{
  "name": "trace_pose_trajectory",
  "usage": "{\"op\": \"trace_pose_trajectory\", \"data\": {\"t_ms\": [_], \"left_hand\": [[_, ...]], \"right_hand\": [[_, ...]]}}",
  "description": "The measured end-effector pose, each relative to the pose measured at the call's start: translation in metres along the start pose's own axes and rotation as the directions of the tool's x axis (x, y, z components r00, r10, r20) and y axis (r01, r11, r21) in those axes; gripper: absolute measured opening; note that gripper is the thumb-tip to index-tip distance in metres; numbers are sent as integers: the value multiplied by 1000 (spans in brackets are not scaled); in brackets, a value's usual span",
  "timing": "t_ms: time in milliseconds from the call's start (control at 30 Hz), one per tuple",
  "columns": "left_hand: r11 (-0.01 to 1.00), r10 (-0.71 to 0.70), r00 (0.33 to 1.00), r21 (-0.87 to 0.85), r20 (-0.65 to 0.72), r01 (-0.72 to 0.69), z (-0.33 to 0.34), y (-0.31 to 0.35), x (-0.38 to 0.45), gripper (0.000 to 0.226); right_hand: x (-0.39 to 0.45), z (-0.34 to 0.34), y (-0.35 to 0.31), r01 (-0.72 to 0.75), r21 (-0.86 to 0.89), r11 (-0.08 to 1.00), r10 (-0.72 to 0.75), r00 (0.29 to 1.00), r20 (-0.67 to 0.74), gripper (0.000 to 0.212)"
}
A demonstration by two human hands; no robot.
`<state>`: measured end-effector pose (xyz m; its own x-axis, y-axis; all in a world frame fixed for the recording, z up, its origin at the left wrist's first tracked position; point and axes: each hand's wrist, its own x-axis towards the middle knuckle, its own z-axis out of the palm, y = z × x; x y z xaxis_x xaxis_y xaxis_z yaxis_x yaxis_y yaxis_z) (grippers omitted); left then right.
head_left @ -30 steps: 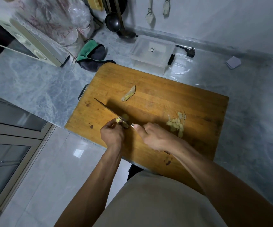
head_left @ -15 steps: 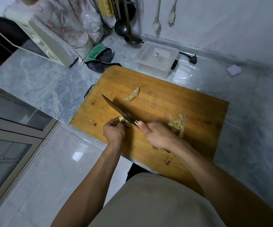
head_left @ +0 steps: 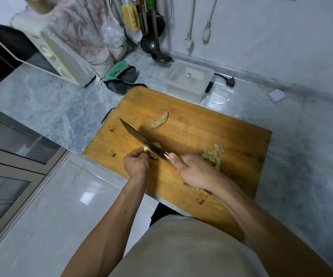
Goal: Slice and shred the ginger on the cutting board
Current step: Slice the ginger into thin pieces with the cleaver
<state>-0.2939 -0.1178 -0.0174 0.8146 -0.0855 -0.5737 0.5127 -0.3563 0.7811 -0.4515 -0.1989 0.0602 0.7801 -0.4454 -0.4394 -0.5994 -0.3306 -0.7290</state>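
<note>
A wooden cutting board (head_left: 191, 126) lies on the grey marble counter. My left hand (head_left: 136, 163) pinches a small piece of ginger (head_left: 146, 148) against the board near its front edge. My right hand (head_left: 193, 170) grips the handle of a dark knife (head_left: 139, 137), thumb along the spine; the blade sits edge-down against the ginger, tip pointing far left. A few cut bits (head_left: 157, 145) lie just behind the blade. A pile of ginger slices (head_left: 213, 156) rests to the right of my right hand. One loose ginger slice (head_left: 159, 122) lies farther back on the board.
Behind the board stand a clear lidded plastic box (head_left: 189, 79) and a green and dark cloth (head_left: 121, 76). A microwave (head_left: 47, 54) sits at the far left, ladles (head_left: 151, 43) hang at the wall, a plug (head_left: 229, 81) lies on the counter. The counter edge and floor are at the left.
The camera has shifted, so the scene sits lower right in view. The knife blade stays at the ginger held by my left hand; both hands keep their grip.
</note>
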Motion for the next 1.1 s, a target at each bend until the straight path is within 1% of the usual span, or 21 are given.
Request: {"op": "trace_pose_trajectory", "data": {"t_ms": [100,200,367,667,733,800,867,933,1000,1100], "left_hand": [[999,-13,1000,-41,0,13,2,0,-2,18],[999,-14,1000,-48,-9,13,2,-1,-2,17],[999,-10,1000,-31,-6,10,2,-3,1,20],[999,17,999,-51,-37,-19,2,1,-5,25],[998,13,999,-61,-41,-15,2,1,-6,25],[998,8,999,-66,-40,-11,2,0,-4,22],[999,3,999,-52,-33,-5,2,0,-4,24],[998,2,1000,-56,-27,-4,2,0,-6,25],[999,6,1000,-53,-22,-7,2,-1,-6,25],[1000,20,1000,-19,-23,-21,1,-2,-5,28]], "right_hand": [[-1,-1,1,33,-36,999,-34,999,-16,60],[0,-1,4,34,-46,998,-34,999,6,57],[-1,0,3,45,-59,997,-45,999,2,59],[-4,1,-4,30,-83,996,-30,1000,-1,58],[-5,-1,-8,9,-79,997,-8,1000,17,58],[-5,-4,-9,-47,-64,997,50,997,54,59],[-4,-5,-8,-97,-59,994,102,991,82,57],[-4,-2,-8,-101,-43,994,104,993,57,56],[-5,3,-11,-85,-38,996,85,996,1,61],[-7,9,-16,-71,-103,992,68,997,-38,66]]}}
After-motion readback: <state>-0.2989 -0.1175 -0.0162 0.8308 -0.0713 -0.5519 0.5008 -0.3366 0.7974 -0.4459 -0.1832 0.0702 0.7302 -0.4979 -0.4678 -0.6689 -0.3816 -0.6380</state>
